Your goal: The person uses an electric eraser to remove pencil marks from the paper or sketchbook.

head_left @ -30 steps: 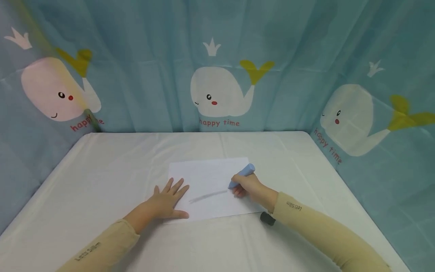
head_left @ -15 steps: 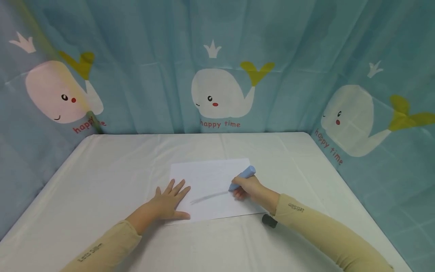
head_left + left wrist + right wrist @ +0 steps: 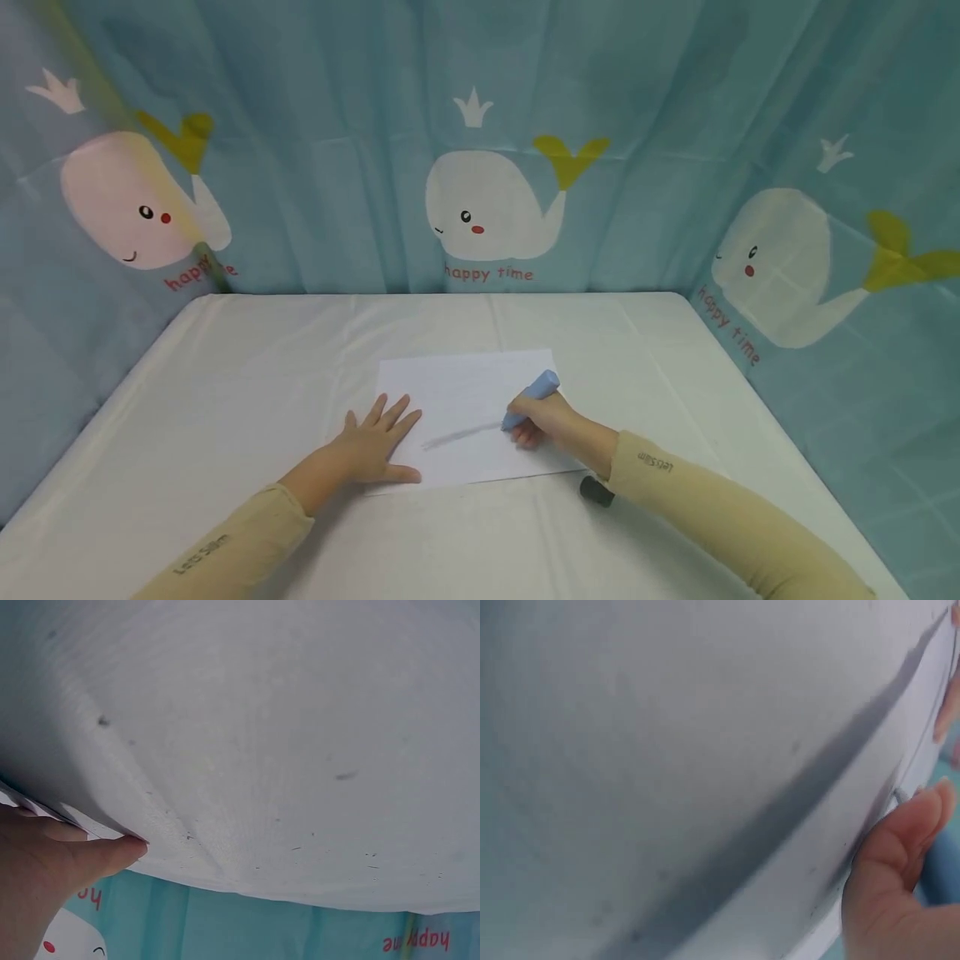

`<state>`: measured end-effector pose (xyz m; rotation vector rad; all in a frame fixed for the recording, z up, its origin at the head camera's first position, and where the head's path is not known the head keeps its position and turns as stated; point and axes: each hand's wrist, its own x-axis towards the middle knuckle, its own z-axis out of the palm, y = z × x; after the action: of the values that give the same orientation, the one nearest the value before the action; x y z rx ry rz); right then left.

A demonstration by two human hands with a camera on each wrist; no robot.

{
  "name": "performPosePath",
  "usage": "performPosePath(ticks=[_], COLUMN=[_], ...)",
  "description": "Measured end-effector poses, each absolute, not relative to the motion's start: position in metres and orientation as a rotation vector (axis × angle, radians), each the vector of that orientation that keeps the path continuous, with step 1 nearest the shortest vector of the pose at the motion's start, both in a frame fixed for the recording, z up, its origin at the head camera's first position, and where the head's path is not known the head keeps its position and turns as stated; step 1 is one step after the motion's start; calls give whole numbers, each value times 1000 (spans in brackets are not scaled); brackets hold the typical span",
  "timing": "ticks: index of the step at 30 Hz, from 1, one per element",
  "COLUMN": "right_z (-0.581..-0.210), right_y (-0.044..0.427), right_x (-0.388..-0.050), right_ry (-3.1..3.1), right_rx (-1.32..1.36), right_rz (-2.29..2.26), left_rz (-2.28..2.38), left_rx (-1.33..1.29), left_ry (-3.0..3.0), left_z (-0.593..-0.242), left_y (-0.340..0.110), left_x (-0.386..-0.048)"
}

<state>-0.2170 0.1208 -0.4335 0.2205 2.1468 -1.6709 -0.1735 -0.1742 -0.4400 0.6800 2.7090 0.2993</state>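
Note:
A white sheet of paper (image 3: 465, 379) lies on the white-covered table, with a faint grey streak (image 3: 457, 435) running across it. My left hand (image 3: 367, 450) rests with spread fingers on the sheet's left part. The left wrist view shows that hand's thumb (image 3: 112, 855) at the paper's edge. Over the sheet's right part, my right hand (image 3: 551, 421) pinches a light blue marker (image 3: 542, 385), tilted, its lower end down at the streak's right end. In the right wrist view the thumb (image 3: 907, 825) presses against the marker (image 3: 943, 866), which is partly hidden.
A short dark cylindrical object (image 3: 596, 492) sits beneath the right wrist, just below the paper's front edge. White cloth (image 3: 262, 375) covers the table. A blue curtain (image 3: 337, 167) printed with whales stands around its back and sides.
The marker and right fingers have shifted slightly down and left over the paper. My left hand stays in place on the sheet. The whole head view has shifted a little.

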Motion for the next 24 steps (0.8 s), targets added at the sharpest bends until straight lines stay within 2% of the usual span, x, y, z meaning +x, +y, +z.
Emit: performPosePath(ticks=[24], right_z=[-435], right_y=[120], right_x=[-217], right_ry=[2158], right_rx=[266], right_rz=[-1709], left_rz=[324], left_rx=[681], left_ry=[2695], left_z=[-437], left_y=[-173], left_x=[-171])
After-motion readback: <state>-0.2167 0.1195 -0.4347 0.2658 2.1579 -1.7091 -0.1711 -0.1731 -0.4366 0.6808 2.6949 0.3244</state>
